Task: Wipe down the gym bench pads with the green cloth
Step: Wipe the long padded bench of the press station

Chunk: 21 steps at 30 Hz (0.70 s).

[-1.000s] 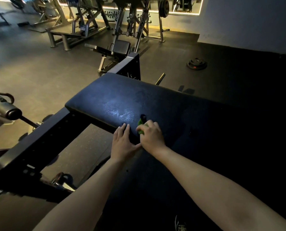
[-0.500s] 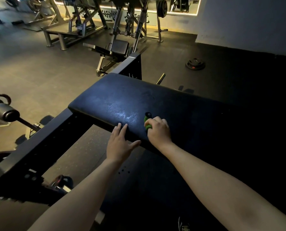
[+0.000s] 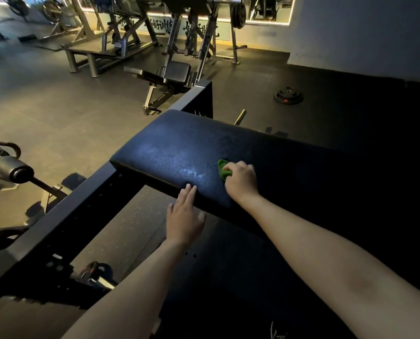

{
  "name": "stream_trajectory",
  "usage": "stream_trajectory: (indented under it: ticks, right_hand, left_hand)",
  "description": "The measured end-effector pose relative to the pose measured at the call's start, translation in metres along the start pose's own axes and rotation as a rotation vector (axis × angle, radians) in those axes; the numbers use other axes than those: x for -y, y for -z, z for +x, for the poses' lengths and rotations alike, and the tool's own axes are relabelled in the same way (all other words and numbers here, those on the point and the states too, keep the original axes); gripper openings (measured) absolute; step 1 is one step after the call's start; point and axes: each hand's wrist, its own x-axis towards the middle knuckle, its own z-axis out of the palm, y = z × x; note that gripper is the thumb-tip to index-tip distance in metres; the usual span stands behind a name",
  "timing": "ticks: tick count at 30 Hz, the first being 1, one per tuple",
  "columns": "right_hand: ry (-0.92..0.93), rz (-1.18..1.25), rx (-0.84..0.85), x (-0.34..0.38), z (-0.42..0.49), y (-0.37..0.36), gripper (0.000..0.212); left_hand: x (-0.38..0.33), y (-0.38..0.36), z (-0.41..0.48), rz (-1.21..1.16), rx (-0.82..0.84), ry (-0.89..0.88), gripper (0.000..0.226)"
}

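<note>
The big black bench pad fills mid-frame. Its left end has a sheen, so I'd guess that bit's wiped, and the dark right stretch probably isn't done. The left hand rests on the near edge, fingers straight. The right hand has its fingers bunched around the green cloth, pressing it on the pad near centre frame.

From my feed: weight plate flat on the far-right floor, padded seat machine far middle, chunky bar end near left, grey frame far left
</note>
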Motion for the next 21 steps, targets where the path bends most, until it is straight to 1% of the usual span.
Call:
stream_trajectory:
  ticks: [4, 7, 9, 11, 14, 16, 18, 19, 21]
  right_hand:
    - [0.198, 0.065, 0.074, 0.037, -0.033, -0.024, 0.026]
    - [0.341, -0.025, 0.169, 0.039, -0.048, -0.028, 0.025]
    - [0.467, -0.124, 0.250, 0.033, -0.058, -0.029, 0.026]
    - [0.483, -0.085, 0.258, 0.027, -0.064, -0.027, 0.028]
    - [0.344, 0.150, 0.107, 0.027, -0.058, -0.023, 0.034]
    - [0.254, 0.217, 0.109, 0.035, -0.055, -0.018, 0.038]
    - [0.251, 0.237, 0.200, 0.042, -0.055, -0.016, 0.041]
    - [0.270, 0.255, 0.264, 0.045, -0.056, -0.015, 0.043]
    - [0.306, 0.253, 0.461, 0.048, -0.055, -0.012, 0.049]
  left_hand:
    - [0.002, -0.001, 0.000, -0.026, -0.023, -0.004, 0.080]
    - [0.006, -0.003, 0.001, -0.114, -0.063, 0.003, 0.081]
    - [0.009, -0.005, -0.001, -0.126, -0.041, -0.022, 0.082]
    - [0.009, -0.003, 0.000, -0.203, -0.025, -0.024, 0.083]
    - [0.006, 0.009, -0.002, -0.494, -0.043, 0.038, 0.070]
    - [0.004, 0.016, -0.009, -0.757, -0.090, 0.049, 0.049]
    - [0.000, 0.018, -0.017, -1.002, -0.054, 0.138, 0.032]
    - [-0.001, 0.016, -0.019, -1.142, -0.028, 0.208, 0.029]
    - [-0.002, 0.011, -0.020, -1.407, -0.002, 0.357, 0.031]
